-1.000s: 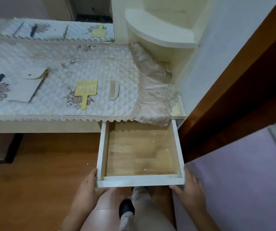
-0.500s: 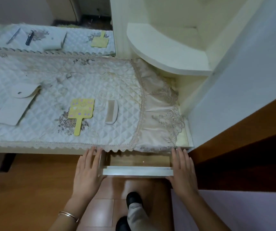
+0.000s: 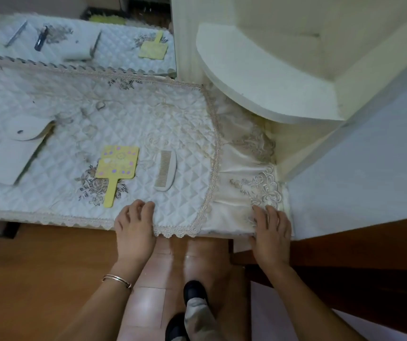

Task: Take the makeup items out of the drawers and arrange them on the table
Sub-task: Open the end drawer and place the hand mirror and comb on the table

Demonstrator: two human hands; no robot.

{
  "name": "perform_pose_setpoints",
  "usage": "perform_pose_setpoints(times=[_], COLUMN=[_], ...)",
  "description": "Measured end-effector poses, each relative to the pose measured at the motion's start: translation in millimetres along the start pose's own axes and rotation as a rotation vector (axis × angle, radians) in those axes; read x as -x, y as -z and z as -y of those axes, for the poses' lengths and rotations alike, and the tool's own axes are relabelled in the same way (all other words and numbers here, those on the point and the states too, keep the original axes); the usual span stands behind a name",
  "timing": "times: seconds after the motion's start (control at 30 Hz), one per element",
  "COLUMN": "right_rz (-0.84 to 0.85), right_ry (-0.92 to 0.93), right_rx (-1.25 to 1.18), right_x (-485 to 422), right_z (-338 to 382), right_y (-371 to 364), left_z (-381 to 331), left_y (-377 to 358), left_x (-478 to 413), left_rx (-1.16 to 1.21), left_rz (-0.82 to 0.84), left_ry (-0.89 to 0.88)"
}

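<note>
A yellow hand mirror [image 3: 117, 166] with pastel dots lies on the quilted white table cover [image 3: 74, 148], and a white comb [image 3: 165, 170] lies just to its right. At the left edge sits a white pouch [image 3: 13, 153] with its flap open. The drawer is pushed in under the table's front edge and hidden by the cloth. My left hand [image 3: 135, 232] rests on that edge below the mirror, fingers curled over the lace trim. My right hand [image 3: 270, 232] lies flat on the satin end of the cloth. Neither hand holds an item.
A mirror [image 3: 74, 40] at the back reflects the tabletop items. A curved white shelf [image 3: 259, 77] juts out at the upper right, beside a pale wall. Wooden floor and my feet [image 3: 192, 313] lie below. A dark wooden frame [image 3: 369, 254] stands close on the right.
The open, empty drawer has been pushed fully shut. Both hands moved from the drawer front up to the table edge, and the view tilted closer over the tabletop.
</note>
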State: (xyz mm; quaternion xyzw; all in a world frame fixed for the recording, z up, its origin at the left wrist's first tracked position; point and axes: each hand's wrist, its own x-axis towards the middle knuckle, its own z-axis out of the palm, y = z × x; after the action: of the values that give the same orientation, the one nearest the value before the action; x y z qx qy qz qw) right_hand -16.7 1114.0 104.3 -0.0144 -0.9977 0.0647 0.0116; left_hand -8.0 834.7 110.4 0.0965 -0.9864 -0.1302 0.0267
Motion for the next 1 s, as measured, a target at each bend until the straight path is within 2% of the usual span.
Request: perform_pose_setpoints(times=[0.2, 0.33, 0.4, 0.5, 0.57, 0.67, 0.73, 0.8, 1.0], right_rz=[0.026, 0.02, 0.095, 0.474, 0.678, 0.894, 1.03, 1.077, 1.157], right_ry=[0.041, 0.098, 0.1, 0.002, -0.068, -0.138, -0.239, -0.305, -0.156], right_rx=[-0.055, -0.139, -0.194, -0.316, -0.382, -0.427, -0.467, -0.467, -0.398], right_x=[18.7, 62.3, 88.4, 120.5, 131.6, 129.5, 121.1, 111.1, 94.7], right_z=[7.0, 10.1, 12.1, 14.3, 13.0, 16.9, 24.6, 37.5, 117.1], right_y=[6.0, 2.9, -1.9, -12.4, -22.7, -32.5, -37.1, -43.5, -49.8], left_z=[14.2, 31.7, 43.1, 63.5, 79.5, 105.7, 122.6, 128.5, 136.1], left_y=[9.0, 17.0, 14.7, 2.9, -8.3, -22.5, -33.2, -27.9, 18.8], left_x=[26.0, 68.7, 102.0, 160.4, 202.1, 260.3, 294.0, 315.9, 339.5], left_rx=[-0.014, 0.138, 0.258, 0.462, 0.573, 0.683, 0.76, 0.84, 1.065], left_rz=[0.108, 0.2, 0.328, 0.531, 0.572, 0.584, 0.556, 0.479, 0.232], left_ry=[-0.112, -0.03, 0.147, 0.465, 0.686, 1.007, 1.171, 1.302, 1.522])
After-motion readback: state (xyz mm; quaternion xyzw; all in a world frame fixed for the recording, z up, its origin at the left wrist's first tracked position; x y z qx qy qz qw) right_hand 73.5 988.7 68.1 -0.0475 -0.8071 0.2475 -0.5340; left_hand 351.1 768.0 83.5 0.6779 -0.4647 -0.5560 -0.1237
